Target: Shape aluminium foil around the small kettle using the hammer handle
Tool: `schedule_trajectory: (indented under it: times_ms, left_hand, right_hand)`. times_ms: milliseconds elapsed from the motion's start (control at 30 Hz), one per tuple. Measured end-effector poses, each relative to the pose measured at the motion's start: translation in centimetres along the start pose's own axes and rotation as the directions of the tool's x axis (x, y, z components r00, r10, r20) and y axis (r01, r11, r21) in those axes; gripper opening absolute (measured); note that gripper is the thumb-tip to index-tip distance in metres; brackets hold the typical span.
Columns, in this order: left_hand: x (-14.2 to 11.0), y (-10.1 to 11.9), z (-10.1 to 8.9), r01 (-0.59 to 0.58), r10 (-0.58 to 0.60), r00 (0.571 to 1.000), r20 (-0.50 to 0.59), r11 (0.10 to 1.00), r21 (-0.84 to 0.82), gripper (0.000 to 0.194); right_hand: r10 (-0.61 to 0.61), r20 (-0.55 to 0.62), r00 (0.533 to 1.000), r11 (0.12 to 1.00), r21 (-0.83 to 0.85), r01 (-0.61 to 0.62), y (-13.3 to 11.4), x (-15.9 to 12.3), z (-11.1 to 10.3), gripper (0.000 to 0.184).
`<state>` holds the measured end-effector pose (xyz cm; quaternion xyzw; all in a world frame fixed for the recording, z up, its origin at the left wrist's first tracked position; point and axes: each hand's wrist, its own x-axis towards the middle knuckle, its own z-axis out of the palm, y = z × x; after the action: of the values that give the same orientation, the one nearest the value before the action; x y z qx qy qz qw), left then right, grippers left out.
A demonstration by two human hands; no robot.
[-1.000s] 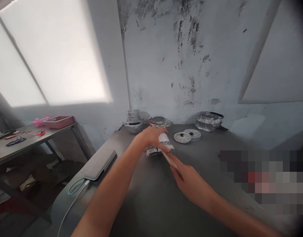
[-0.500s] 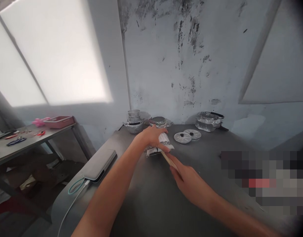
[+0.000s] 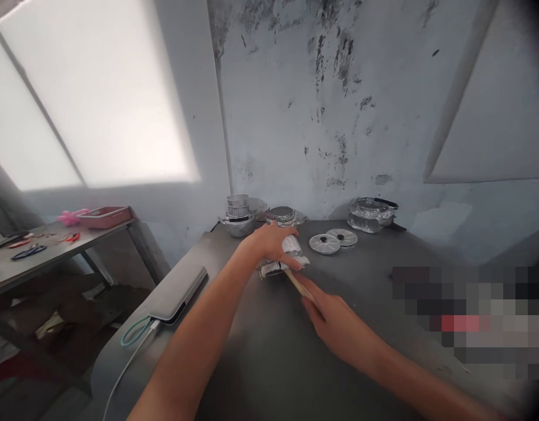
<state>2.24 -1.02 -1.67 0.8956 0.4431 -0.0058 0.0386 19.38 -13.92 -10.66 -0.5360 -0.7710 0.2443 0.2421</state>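
Note:
My left hand [image 3: 275, 242] reaches over a crumpled, silvery foil-like piece [image 3: 292, 247], its thumb along the near side and its fingers curled around the far side. More of this shiny material shows below the hand, on the dark table [image 3: 260, 351]. A pale wooden handle [image 3: 299, 285] is gripped in my right hand [image 3: 326, 310], with the forefinger laid along it. The handle's far end meets the silvery piece under my left thumb, so I cannot tell what is fixed to it.
Behind my hands stand a small silvery pot [image 3: 239, 227] with a strainer [image 3: 238, 204] and another round pan [image 3: 281, 213]. Two lids [image 3: 325, 244] lie to the right, near a larger pot [image 3: 371, 216]. A cabled power bank [image 3: 177, 294] lies left. A pink tray [image 3: 105, 217] sits on another table.

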Motion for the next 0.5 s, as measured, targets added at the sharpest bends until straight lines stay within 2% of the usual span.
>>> schedule_trajectory:
  times_ms: [167, 367, 500]
  left_hand:
    - [0.09, -0.07, 0.1, 0.004, -0.004, 1.0, 0.008, 1.0, -0.009, 0.107]
    - [-0.02, 0.05, -0.01, 0.018, -0.018, 1.0, 0.025, 1.0, -0.013, 0.106]
    - [0.03, -0.02, 0.02, 0.003, -0.003, 1.0, 0.008, 1.0, -0.003, 0.107]
  right_hand:
    - [-0.03, 0.032, 0.999, 1.0, -0.006, 0.031, 0.36, 0.08, 0.21, 0.057]
    - [-0.009, -0.027, 1.0, 0.999, 0.032, 0.01, -0.01, 0.01, 0.21, 0.052]
    - [-0.035, 0.003, 0.999, 0.999, 0.001, 0.035, 0.13, -0.05, 0.37, 0.054]
